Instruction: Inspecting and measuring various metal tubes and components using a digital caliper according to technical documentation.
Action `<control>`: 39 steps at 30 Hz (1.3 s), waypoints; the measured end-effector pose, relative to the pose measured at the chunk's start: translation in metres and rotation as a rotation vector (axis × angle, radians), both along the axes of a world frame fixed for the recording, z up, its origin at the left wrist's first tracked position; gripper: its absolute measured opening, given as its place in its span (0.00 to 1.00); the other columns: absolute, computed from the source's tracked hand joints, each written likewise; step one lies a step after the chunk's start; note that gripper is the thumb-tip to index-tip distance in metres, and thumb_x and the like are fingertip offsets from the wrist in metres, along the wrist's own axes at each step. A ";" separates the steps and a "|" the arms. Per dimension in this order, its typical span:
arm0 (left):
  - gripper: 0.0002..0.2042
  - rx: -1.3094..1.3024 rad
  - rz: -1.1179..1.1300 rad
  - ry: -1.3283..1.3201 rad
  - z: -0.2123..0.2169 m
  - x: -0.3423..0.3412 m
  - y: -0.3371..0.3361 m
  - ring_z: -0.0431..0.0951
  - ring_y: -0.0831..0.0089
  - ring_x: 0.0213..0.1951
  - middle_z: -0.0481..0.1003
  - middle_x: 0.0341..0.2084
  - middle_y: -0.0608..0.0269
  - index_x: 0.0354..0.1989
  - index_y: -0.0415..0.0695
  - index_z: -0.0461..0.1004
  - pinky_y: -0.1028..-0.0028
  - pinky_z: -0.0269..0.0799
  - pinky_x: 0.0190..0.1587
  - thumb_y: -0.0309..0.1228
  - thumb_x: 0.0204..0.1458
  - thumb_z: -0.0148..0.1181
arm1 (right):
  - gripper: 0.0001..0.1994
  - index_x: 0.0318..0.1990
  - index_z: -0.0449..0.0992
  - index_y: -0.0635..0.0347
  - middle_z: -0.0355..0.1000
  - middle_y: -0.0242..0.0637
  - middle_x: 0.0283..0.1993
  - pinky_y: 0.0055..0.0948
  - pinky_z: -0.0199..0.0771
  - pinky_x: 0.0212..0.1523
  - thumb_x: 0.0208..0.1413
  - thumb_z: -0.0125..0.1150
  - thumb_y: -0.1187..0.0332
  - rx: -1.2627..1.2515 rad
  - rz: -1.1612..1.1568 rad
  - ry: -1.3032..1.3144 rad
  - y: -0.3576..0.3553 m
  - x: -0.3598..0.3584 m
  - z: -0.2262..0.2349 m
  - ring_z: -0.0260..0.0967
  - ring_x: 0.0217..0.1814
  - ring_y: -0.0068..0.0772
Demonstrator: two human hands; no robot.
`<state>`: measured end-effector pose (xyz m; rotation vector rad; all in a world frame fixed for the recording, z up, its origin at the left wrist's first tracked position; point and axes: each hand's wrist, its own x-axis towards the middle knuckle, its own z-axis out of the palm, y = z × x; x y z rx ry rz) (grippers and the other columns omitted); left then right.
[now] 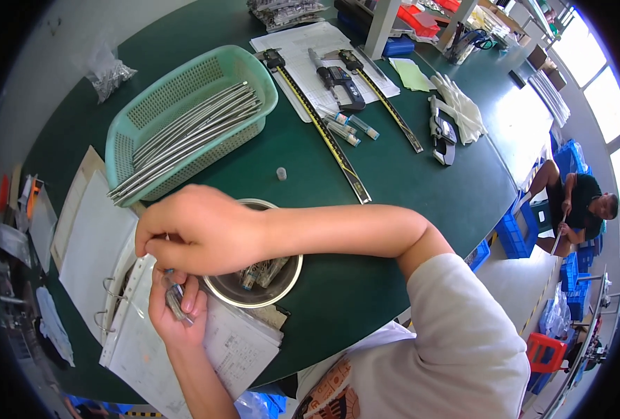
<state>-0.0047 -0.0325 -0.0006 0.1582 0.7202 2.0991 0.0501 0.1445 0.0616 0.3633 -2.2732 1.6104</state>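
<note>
Looking down, we see a wide dark-green desk (407, 188) carrying everything, its curve only a lens effect. On it, up left, stands a mint-green perforated plastic basket (187, 105) of long thin metal rods (191, 129), laid lengthwise so they stay together. Nearer to us lies an open white ring binder of paper sheets (100, 279), spread flat under our hands, probably as a working surface. Long steel rulers and digital calipers (338, 80) rest on papers further back, within reach yet clear of our hands. A round shallow steel bowl (257, 290) sits just beside our hands, holding small glass vials with blue ends (261, 272), corralled so they cannot roll.

Our right hand (201, 230) reaches across the bowl, its grip pinched nearly closed at the fingertips; what it pinches is hidden. Our left hand (177, 307) lies palm up beneath it, fingers curled around a small bundle of vials (175, 300), cupped to steady them directly under the right fingertips.
</note>
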 end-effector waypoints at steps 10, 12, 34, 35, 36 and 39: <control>0.10 0.002 -0.013 -0.016 0.001 0.000 -0.003 0.61 0.80 0.15 0.64 0.28 0.62 0.41 0.42 0.64 0.81 0.58 0.16 0.33 0.56 0.43 | 0.10 0.22 0.76 0.57 0.67 0.36 0.22 0.35 0.61 0.31 0.44 0.55 0.61 0.889 -1.140 -0.195 0.141 0.109 -0.039 0.66 0.28 0.38; 0.10 -0.015 -0.027 -0.006 0.000 -0.001 -0.002 0.61 0.80 0.15 0.65 0.28 0.62 0.41 0.42 0.64 0.81 0.58 0.16 0.33 0.56 0.43 | 0.11 0.22 0.76 0.56 0.65 0.35 0.22 0.34 0.59 0.32 0.43 0.56 0.60 0.972 -1.182 -0.207 0.141 0.117 -0.054 0.65 0.30 0.36; 0.08 -0.105 0.041 0.140 0.001 0.007 0.002 0.62 0.79 0.14 0.68 0.27 0.60 0.37 0.41 0.66 0.81 0.57 0.16 0.30 0.53 0.48 | 0.11 0.32 0.74 0.61 0.69 0.29 0.26 0.18 0.60 0.27 0.37 0.64 0.72 0.271 -0.951 -0.057 0.115 0.103 -0.034 0.63 0.25 0.16; 0.08 -0.134 0.024 0.211 0.004 0.010 0.004 0.63 0.80 0.15 0.68 0.26 0.60 0.37 0.39 0.67 0.81 0.57 0.16 0.30 0.52 0.49 | 0.11 0.33 0.74 0.62 0.69 0.28 0.26 0.15 0.58 0.28 0.37 0.64 0.74 0.237 -0.784 -0.023 0.101 0.100 -0.022 0.61 0.25 0.14; 0.08 -0.169 0.002 0.283 0.006 0.011 0.006 0.64 0.80 0.15 0.68 0.24 0.61 0.36 0.38 0.68 0.81 0.57 0.16 0.29 0.51 0.50 | 0.11 0.32 0.74 0.63 0.69 0.29 0.25 0.16 0.59 0.29 0.38 0.64 0.73 0.114 -0.628 -0.066 0.083 0.092 -0.010 0.61 0.25 0.15; 0.14 -0.212 -0.055 0.403 0.004 0.013 0.011 0.64 0.82 0.16 0.68 0.22 0.64 0.43 0.37 0.69 0.83 0.57 0.17 0.28 0.48 0.54 | 0.10 0.31 0.74 0.65 0.69 0.30 0.25 0.18 0.60 0.29 0.39 0.64 0.73 0.131 -0.289 -0.072 0.048 0.060 0.008 0.62 0.26 0.17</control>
